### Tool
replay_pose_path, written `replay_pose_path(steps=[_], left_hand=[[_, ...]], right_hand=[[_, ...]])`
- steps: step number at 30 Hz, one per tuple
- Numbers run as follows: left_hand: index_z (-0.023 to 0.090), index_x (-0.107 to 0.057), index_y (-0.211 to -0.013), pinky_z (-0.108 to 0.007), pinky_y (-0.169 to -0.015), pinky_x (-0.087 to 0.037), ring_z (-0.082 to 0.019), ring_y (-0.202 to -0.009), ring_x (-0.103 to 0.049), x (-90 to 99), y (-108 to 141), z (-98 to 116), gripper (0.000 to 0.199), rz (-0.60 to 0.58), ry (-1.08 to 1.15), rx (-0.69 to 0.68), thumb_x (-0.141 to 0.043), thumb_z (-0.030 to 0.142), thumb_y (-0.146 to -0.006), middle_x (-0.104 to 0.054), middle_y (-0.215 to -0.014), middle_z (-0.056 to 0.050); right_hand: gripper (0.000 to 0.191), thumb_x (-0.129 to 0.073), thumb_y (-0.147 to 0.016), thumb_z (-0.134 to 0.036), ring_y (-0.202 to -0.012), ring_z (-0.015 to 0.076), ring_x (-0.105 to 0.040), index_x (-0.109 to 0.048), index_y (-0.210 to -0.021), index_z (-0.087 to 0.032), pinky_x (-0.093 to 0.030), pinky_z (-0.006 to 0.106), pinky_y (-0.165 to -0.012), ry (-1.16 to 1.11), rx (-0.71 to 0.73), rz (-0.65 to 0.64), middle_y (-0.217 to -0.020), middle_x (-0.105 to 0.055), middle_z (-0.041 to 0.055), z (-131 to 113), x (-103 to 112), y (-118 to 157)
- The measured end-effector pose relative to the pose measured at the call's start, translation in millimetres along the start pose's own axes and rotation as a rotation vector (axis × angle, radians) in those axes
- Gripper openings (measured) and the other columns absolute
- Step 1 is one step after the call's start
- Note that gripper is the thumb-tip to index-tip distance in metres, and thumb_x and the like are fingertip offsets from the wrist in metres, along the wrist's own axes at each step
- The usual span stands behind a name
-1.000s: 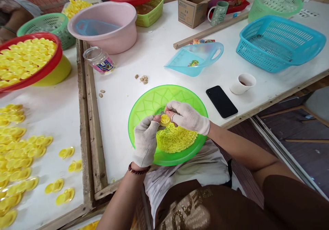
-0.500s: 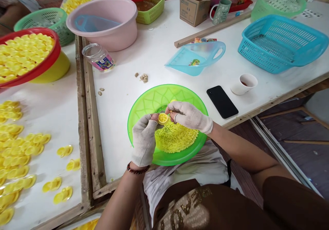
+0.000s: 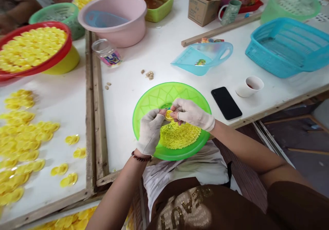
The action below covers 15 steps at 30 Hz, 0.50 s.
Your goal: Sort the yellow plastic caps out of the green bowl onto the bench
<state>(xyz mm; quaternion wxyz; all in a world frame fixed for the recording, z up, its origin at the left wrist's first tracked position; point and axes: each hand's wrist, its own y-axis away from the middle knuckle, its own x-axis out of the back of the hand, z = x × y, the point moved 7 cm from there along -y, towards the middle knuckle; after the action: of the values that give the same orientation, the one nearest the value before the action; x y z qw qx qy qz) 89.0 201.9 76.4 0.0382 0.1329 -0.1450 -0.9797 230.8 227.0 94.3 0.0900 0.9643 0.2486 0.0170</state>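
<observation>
Together, the left grip [image 3: 150, 131] and right grip [image 3: 192, 113] pinch a yellow cap [image 3: 169, 115]. Just below them, a green plastic plate [image 3: 164, 94] holds yellow pellets [image 3: 180, 135].

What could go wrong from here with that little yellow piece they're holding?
The yellow piece pinched between the left hand and right hand could slip into the heap of yellow pieces on the green plate. The white cup of dark liquid could spill onto the black phone if knocked.

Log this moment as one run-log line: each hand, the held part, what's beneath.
Left hand: pinches yellow plastic cap | Right hand: pinches same cap | Beneath: yellow pieces on green plastic plate
</observation>
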Motion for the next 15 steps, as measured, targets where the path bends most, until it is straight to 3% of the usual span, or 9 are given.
replay_pose_path(steps=[5,8,11,15], left_hand=[[0.014,-0.072,-0.089,-0.031,-0.070,-0.063,-0.015,-0.071,-0.068,-3.9,20,9,0.033,-0.105,0.052,0.041,-0.082,0.042,-0.075,-0.070,-0.081,-0.004],[0.013,-0.075,-0.093,-0.033,-0.071,-0.064,-0.018,-0.078,-0.070,26.2,33,30,0.034,-0.044,0.025,-0.047,-0.080,0.042,-0.078,-0.072,-0.086,-0.007],[0.013,-0.074,-0.099,-0.034,-0.074,-0.064,-0.020,-0.083,-0.072,99.4,49,56,0.036,0.169,-0.026,-0.158,-0.080,0.042,-0.079,-0.074,-0.094,-0.009],[0.012,-0.069,-0.092,-0.034,-0.072,-0.061,-0.017,-0.076,-0.070,245.1,65,91,0.024,0.623,-0.223,-0.325,-0.074,0.033,-0.081,-0.072,-0.090,-0.007]], right_hand=[[0.031,-0.076,-0.087,-0.044,-0.060,0.0132,-0.060,-0.060,-0.101,-0.021,-0.049,0.027,-0.054,-0.025,0.015,0.044,-0.075,-0.065,0.0004,4,2,15],[0.027,-0.069,-0.092,-0.047,-0.069,0.0187,-0.063,-0.066,-0.109,-0.026,-0.052,0.033,-0.061,0.055,0.078,0.021,-0.077,-0.065,0.0032,4,3,18],[0.026,-0.068,-0.092,-0.050,-0.074,0.0218,-0.065,-0.069,-0.107,-0.028,-0.055,0.038,-0.066,0.144,0.090,0.011,-0.079,-0.065,0.0050,3,0,19],[0.030,-0.069,-0.090,-0.053,-0.076,0.0232,-0.068,-0.070,-0.105,-0.026,-0.059,0.038,-0.068,0.291,0.093,-0.047,-0.083,-0.069,0.0073,1,-14,20]])
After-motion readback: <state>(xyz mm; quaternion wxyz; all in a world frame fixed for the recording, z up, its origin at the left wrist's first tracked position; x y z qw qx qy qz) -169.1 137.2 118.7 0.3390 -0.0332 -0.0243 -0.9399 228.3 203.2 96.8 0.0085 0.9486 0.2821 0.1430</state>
